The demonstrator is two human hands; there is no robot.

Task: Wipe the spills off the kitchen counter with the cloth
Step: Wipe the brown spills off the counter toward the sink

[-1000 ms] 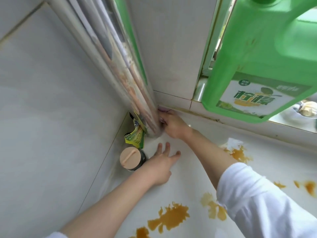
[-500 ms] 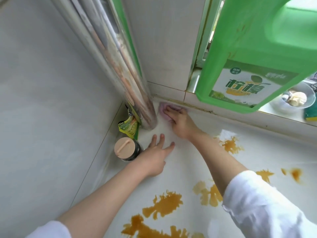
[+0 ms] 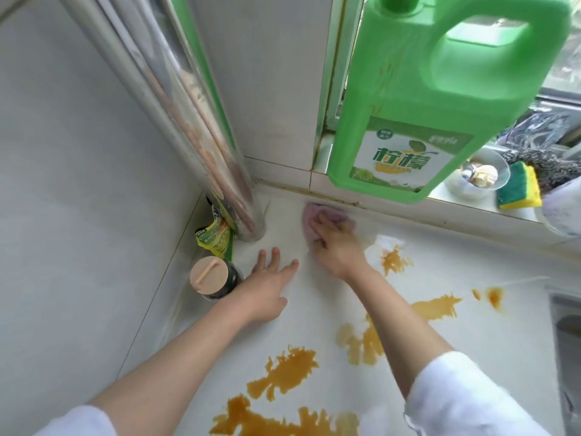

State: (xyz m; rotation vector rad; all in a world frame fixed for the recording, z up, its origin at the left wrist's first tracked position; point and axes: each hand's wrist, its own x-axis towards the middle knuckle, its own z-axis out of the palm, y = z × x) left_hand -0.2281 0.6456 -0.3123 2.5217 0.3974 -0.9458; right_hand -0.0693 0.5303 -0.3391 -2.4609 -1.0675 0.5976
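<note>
A small pink cloth lies on the white counter near the back wall. My right hand presses flat on it, fingers covering most of the cloth. My left hand rests palm down on the counter to the left, fingers spread, holding nothing. Several orange-brown spills stain the counter: one just right of my right hand, a large one in front, and more to the right.
A shiny metal pipe stands in the back left corner, with a green sachet and a beige-lidded jar beside it. A green detergent jug, a glass bowl and a sponge sit on the window sill. A sink edge shows at right.
My right hand has slid the cloth away from the pipe's base, rightwards along the back wall. My left hand has stayed planted on the counter.
</note>
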